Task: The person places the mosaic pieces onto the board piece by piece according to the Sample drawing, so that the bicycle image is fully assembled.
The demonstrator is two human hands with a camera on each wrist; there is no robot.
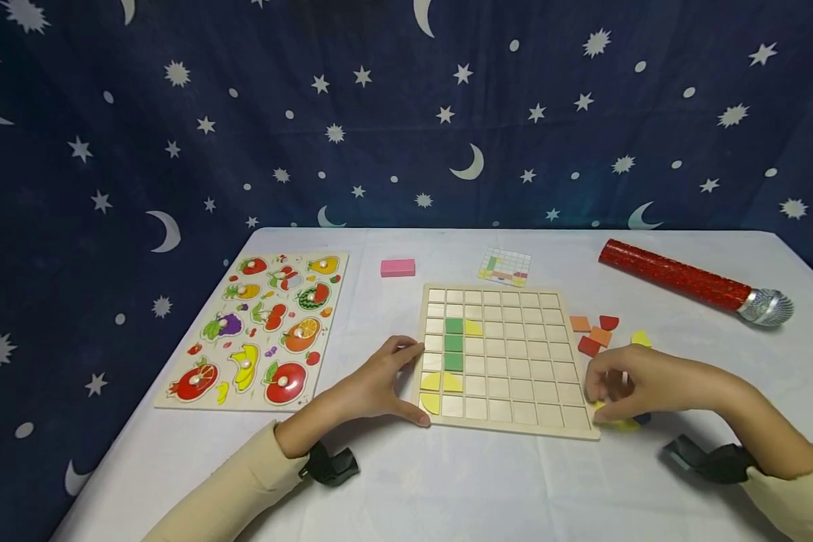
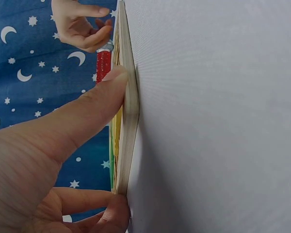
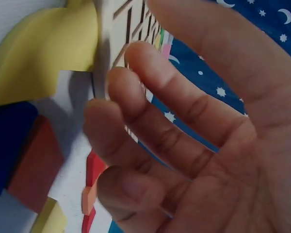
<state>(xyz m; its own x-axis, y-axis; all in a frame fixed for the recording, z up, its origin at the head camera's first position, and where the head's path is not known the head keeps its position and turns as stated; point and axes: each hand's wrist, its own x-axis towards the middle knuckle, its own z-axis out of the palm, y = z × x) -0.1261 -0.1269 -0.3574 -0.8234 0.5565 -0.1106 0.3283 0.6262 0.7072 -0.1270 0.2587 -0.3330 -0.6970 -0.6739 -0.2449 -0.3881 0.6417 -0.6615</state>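
A wooden grid board [image 1: 515, 369] lies flat before me. Along its left side sit green squares [image 1: 454, 342] and yellow rounded pieces [image 1: 430, 403]. My left hand [image 1: 373, 384] rests against that side, thumb at the near corner and fingertips farther up the edge. The left wrist view shows the thumb [image 2: 94, 109] touching the board's rim. Beyond the right edge, my right hand [image 1: 640, 380] hovers low over loose pieces, its fingers loosely bent with nothing between them. Beside those fingers, the right wrist view shows a yellow curved piece [image 3: 43, 53] and a dark blue piece [image 3: 9, 141].
Red and orange pieces [image 1: 601, 336] lie right of the board. Behind it are a small pattern card [image 1: 504, 266] and a pink block [image 1: 397, 268]. A fruit puzzle [image 1: 257, 331] occupies the left; a red microphone [image 1: 691, 280] lies at back right.
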